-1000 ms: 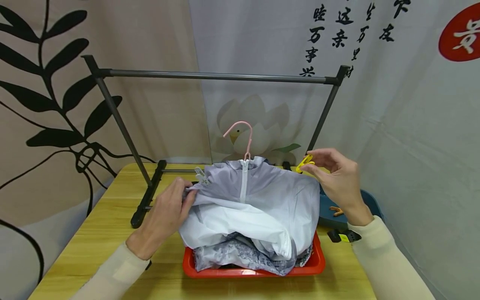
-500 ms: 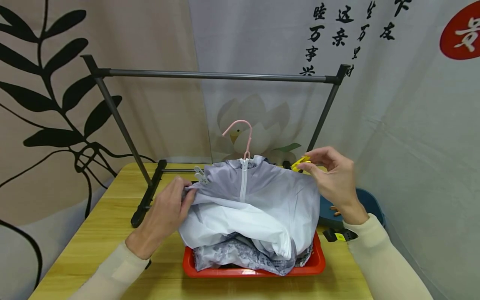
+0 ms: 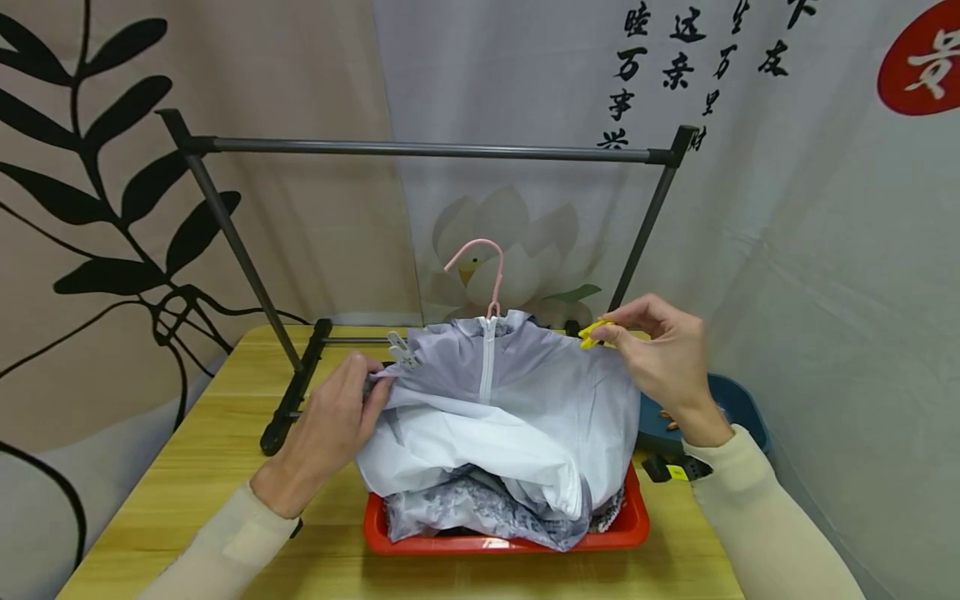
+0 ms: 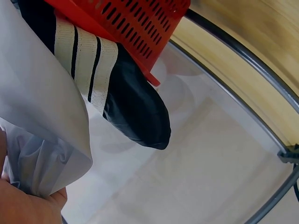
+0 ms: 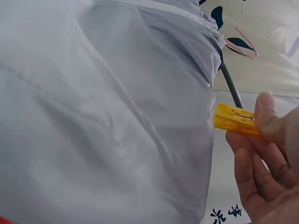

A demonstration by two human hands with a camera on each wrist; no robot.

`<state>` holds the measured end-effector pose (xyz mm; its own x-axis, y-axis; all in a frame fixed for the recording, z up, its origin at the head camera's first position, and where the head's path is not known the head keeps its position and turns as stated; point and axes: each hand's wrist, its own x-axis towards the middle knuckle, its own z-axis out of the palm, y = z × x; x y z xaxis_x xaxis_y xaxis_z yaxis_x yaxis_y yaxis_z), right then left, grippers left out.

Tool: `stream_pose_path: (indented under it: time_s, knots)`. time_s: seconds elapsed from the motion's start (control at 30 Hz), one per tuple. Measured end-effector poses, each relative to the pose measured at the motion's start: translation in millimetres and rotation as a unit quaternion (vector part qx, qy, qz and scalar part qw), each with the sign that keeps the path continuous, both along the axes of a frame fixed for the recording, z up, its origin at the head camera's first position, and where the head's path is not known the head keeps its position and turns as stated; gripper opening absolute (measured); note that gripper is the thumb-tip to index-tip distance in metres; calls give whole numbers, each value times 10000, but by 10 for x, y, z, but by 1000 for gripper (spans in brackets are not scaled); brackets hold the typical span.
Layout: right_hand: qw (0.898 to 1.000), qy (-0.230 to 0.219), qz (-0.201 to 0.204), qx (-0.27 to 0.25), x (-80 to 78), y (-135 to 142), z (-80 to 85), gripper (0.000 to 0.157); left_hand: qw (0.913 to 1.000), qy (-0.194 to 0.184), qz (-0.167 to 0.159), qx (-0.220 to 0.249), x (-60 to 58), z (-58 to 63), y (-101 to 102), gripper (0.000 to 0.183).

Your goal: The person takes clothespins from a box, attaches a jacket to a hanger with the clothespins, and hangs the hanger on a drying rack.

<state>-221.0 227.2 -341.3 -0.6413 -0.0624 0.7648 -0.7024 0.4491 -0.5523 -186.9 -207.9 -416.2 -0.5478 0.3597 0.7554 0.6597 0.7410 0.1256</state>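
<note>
A pale grey-and-white zip jacket lies over a red basket, with the hook of a pink hanger rising from its collar. On its left shoulder sits a light grey clothespin. My left hand grips the jacket's cloth just below that clothespin; in the left wrist view the fabric bunches at the fingers. Between thumb and fingers my right hand pinches a yellow clothespin at the jacket's right shoulder edge. Whether its tips bite the cloth is hard to tell.
Behind the jacket stands a dark metal rack on the wooden table. A blue bin holding brown clothespins is partly hidden behind the right wrist. In the left wrist view, dark striped cloth hangs past the basket.
My right hand has shifted a little to the left with the yellow clothespin, toward the jacket's shoulder. The left hand keeps its place on the cloth.
</note>
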Motion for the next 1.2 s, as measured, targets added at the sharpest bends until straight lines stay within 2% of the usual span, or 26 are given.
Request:
stream_pose_path:
  time_s: [0.33, 0.5, 0.67, 0.77, 1.0, 1.2]
  knots:
    - [9997, -157, -143, 86, 3, -68, -17, 23, 10000, -10, -41, -24, 6, 10, -9, 27]
    - [9995, -276, -94, 150, -7, -86, -19, 24, 10000, 36, -55, -45, 0, 10, -14, 19]
    - [9991, -408, 73, 123, -22, -90, -25, 23, 10000, 36, -49, -50, 5, 13, -15, 19]
    - [9988, -447, 130, 117, -36, -88, -35, 23, 10000, 62, -51, -42, 3, 13, -17, 25]
    - [9979, -606, 177, 124, -45, -71, -65, 23, 9999, 140, -60, -48, -9, 8, -14, 50]
    - [9967, -747, 287, 142, -51, -52, -93, 24, 9998, 181, -63, -49, -13, 2, -12, 52]
